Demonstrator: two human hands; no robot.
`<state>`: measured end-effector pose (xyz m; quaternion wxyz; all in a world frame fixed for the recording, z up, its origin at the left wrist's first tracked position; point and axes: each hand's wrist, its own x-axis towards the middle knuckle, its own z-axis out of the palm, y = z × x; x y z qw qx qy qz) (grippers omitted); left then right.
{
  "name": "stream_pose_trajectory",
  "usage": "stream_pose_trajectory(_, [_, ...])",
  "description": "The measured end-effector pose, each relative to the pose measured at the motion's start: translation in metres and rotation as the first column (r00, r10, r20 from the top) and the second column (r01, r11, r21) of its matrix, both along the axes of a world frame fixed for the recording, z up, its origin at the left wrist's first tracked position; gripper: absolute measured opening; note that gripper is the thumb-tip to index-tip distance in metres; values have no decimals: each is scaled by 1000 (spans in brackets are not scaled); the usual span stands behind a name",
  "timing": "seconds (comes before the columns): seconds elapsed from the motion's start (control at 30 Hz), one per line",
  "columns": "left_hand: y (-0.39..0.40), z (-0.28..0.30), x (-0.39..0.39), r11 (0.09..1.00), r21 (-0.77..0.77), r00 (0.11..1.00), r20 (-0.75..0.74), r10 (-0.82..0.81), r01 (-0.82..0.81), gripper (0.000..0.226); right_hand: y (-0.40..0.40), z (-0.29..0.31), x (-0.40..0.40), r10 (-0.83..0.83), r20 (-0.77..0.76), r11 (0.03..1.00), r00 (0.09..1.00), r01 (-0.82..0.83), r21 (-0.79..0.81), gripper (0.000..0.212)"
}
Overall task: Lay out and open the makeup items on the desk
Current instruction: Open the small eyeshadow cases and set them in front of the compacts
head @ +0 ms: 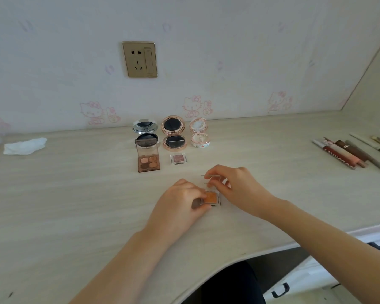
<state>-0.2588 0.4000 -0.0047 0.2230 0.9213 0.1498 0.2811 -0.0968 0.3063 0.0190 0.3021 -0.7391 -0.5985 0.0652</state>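
Observation:
A small clear case with an orange eyeshadow pan (211, 198) lies on the pale wooden desk (75, 194). My left hand (182, 202) pinches its base at the left side. My right hand (235, 183) pinches the case's clear lid (211, 177), which stands raised above the pan. Behind them, a four-colour brown palette (148, 159) stands open, and a small pink eyeshadow case (178, 158) lies beside it. Three round compacts stand open at the wall: a silver one (145, 133), a rose-gold one (173, 133) and a white one (199, 133).
A row of lip glosses and pencils (351, 154) lies at the right of the desk. A crumpled white tissue (24, 146) sits at the far left. A wall socket (140, 59) is above the compacts. The desk's curved front edge runs below my arms, with white drawers (312, 279) at lower right.

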Motion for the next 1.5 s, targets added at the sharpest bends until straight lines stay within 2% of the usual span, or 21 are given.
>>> stream_pose_trajectory(0.1, [-1,1,0,1000,17,1000,4,10,-10,19,-7,1,-2,1,-4,1000,1000,-1,-23,28])
stream_pose_trajectory(0.2, [-2,2,0,1000,11,1000,11,19,-19,19,-18,-1,-6,-66,26,998,997,66,22,40])
stream_pose_trajectory(0.4, [-2,0,1,1000,15,1000,13,11,-11,20,-45,-15,-21,-161,52,985,986,157,71,45])
stream_pose_trajectory(0.57, [-3,-1,1,1000,9,1000,17,2,-2,15,-51,-23,-29,-137,165,990,977,130,56,44])
stream_pose_trajectory(0.73, [-3,-1,1,1000,-8,1000,18,11,-11,12,-48,-27,-26,-132,213,991,968,129,29,45])
stream_pose_trajectory(1.0, [1,3,16,998,46,996,-72,44,-41,18,-33,-22,-10,-107,154,994,982,108,-1,43])
stream_pose_trajectory(1.13, [13,4,34,988,136,985,-141,99,-79,20,-17,-18,4,-125,145,991,981,130,-24,41])
stream_pose_trajectory(1.37, [36,4,63,951,267,976,-108,187,-152,15,17,-13,28,-146,147,987,978,154,-46,35])
stream_pose_trajectory(1.5, [46,0,73,942,233,961,-83,265,-240,13,32,-9,34,-153,161,986,975,162,-41,31])
